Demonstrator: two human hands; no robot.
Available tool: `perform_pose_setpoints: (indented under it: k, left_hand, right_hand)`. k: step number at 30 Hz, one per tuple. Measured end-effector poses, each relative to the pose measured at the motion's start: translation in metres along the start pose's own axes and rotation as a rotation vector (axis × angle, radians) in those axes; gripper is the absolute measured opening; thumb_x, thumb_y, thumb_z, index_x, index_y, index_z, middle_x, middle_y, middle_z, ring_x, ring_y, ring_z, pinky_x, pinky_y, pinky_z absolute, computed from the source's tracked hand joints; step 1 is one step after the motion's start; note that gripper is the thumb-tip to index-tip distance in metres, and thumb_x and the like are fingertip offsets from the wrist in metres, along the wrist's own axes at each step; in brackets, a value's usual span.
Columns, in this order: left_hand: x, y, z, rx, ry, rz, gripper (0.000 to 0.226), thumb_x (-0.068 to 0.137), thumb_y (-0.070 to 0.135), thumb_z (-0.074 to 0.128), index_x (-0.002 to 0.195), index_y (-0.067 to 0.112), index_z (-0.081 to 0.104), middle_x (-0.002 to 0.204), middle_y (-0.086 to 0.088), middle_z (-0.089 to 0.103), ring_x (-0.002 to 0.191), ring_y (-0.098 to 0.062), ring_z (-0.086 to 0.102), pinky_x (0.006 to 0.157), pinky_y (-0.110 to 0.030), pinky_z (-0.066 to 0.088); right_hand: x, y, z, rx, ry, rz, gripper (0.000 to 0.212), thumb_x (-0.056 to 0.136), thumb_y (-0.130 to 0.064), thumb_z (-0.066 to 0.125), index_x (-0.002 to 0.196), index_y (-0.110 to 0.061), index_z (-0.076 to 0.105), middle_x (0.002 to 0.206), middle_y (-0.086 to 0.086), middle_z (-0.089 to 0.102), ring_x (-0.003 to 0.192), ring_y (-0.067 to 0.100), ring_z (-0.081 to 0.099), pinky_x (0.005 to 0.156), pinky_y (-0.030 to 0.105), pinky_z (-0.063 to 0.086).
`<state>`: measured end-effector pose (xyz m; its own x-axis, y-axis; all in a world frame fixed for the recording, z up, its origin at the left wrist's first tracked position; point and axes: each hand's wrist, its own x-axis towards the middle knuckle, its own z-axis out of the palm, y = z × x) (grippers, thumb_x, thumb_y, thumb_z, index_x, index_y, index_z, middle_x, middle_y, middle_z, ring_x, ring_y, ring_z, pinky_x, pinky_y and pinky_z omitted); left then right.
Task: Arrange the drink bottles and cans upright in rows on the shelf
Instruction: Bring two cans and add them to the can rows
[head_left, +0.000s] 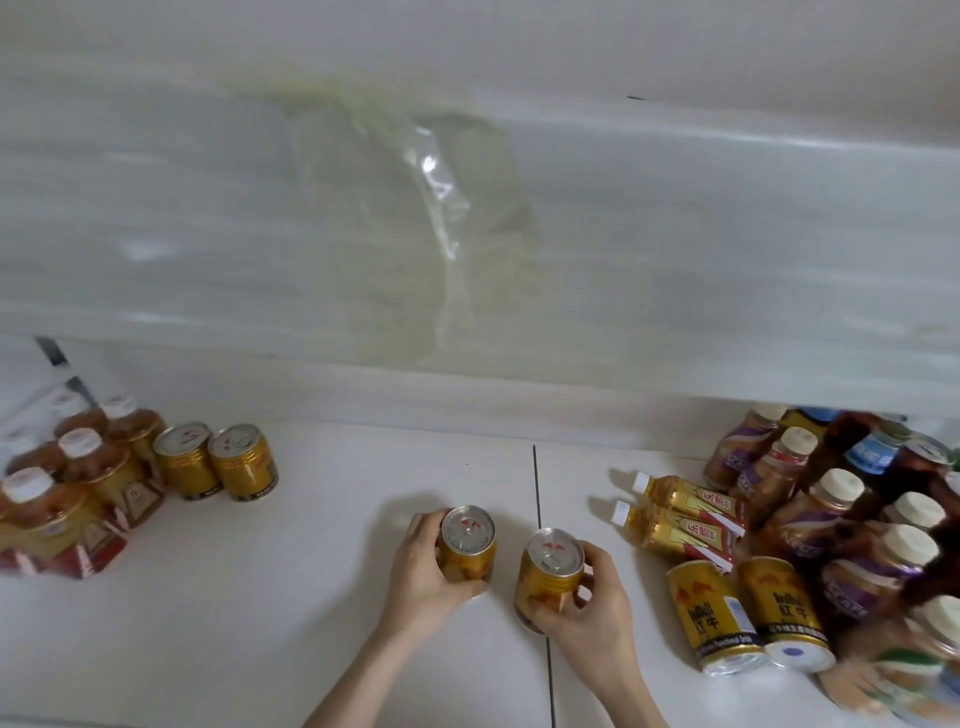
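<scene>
Two gold cans are gripped upright on the white shelf (311, 597): one can (467, 543) is clasped by the left hand (423, 577), the other can (550, 577) by the right hand (592, 618). At ten o'clock, two standing cans (215, 460) are set beside tea bottles (78, 488). At three o'clock, two lying cans (748, 613) and jumbled bottles (841, 519) are heaped.
</scene>
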<state>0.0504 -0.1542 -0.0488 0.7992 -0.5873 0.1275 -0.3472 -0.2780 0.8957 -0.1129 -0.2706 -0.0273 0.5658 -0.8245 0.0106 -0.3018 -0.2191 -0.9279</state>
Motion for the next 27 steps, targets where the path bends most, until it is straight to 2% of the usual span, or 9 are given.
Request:
perform_pose_setpoints:
  k: [7,10,14,18,20,22,24,27]
  left_hand:
    - [-0.041,0.0,-0.019,0.016,0.092,-0.029,0.075,0.038,0.038,0.087,0.106,0.04,0.057,0.101,0.014,0.055,0.091,-0.005,0.062,0.079,-0.032,0.056]
    - [-0.052,0.0,-0.036,-0.013,0.096,-0.039,0.074,0.037,0.033,0.089,0.101,0.046,0.055,0.103,0.011,0.057,0.091,0.001,0.06,0.077,-0.022,0.055]
    - [-0.064,-0.006,-0.067,-0.038,0.063,-0.027,0.077,0.036,0.034,0.087,0.107,0.037,0.059,0.105,0.011,0.057,0.095,-0.001,0.06,0.079,-0.03,0.057]
    - [-0.072,-0.017,-0.109,-0.027,0.017,0.01,0.075,0.035,0.04,0.083,0.105,0.042,0.056,0.106,0.011,0.057,0.096,-0.001,0.059,0.078,-0.027,0.056]
    - [-0.073,-0.027,-0.134,-0.014,-0.013,0.019,0.077,0.035,0.04,0.083,0.108,0.038,0.058,0.107,0.01,0.058,0.095,0.001,0.058,0.078,-0.026,0.056]
    - [-0.075,-0.035,-0.159,-0.006,-0.048,0.029,0.078,0.037,0.036,0.086,0.11,0.033,0.059,0.108,0.01,0.058,0.095,0.005,0.057,0.077,-0.018,0.053]
    - [-0.076,-0.042,-0.184,0.005,-0.077,0.042,0.078,0.041,0.028,0.089,0.112,0.031,0.058,0.108,0.009,0.058,0.096,0.003,0.057,0.075,-0.01,0.049]
    - [-0.079,-0.055,-0.216,0.028,-0.078,0.049,0.08,0.04,0.027,0.088,0.113,0.033,0.057,0.106,0.008,0.057,0.096,-0.003,0.058,0.08,-0.021,0.053]
  right_hand:
    - [-0.016,-0.011,-0.002,0.052,-0.052,-0.011,0.069,0.052,-0.004,0.089,0.107,-0.022,0.051,0.1,-0.009,0.062,0.084,-0.016,0.057,0.061,0.006,0.048]
    - [-0.027,-0.018,0.004,0.063,-0.081,-0.021,0.066,0.055,-0.002,0.088,0.108,-0.017,0.052,0.1,-0.004,0.063,0.08,-0.016,0.058,0.058,0.007,0.047]
    - [-0.047,-0.031,0.024,0.064,-0.092,-0.041,0.065,0.056,-0.001,0.087,0.109,-0.015,0.052,0.1,0.002,0.065,0.078,-0.013,0.059,0.061,0.004,0.046]
    - [-0.071,-0.045,0.057,0.047,-0.074,-0.051,0.067,0.055,-0.005,0.088,0.109,-0.021,0.052,0.103,-0.003,0.065,0.088,-0.011,0.058,0.068,0.005,0.047]
    - [-0.085,-0.053,0.076,0.034,-0.059,-0.053,0.068,0.053,-0.009,0.089,0.107,-0.026,0.051,0.103,-0.009,0.065,0.092,-0.008,0.057,0.07,0.009,0.05]
    - [-0.099,-0.063,0.096,0.022,-0.032,-0.054,0.067,0.053,-0.011,0.088,0.103,-0.032,0.05,0.101,-0.012,0.065,0.093,-0.006,0.058,0.07,0.014,0.051]
    - [-0.111,-0.073,0.117,0.018,-0.013,-0.065,0.066,0.054,-0.009,0.088,0.101,-0.034,0.05,0.1,-0.012,0.065,0.092,-0.005,0.059,0.07,0.012,0.05]
    - [-0.125,-0.086,0.146,0.028,0.001,-0.062,0.066,0.055,-0.005,0.086,0.106,-0.028,0.05,0.103,-0.012,0.063,0.09,-0.008,0.059,0.069,0.007,0.047]
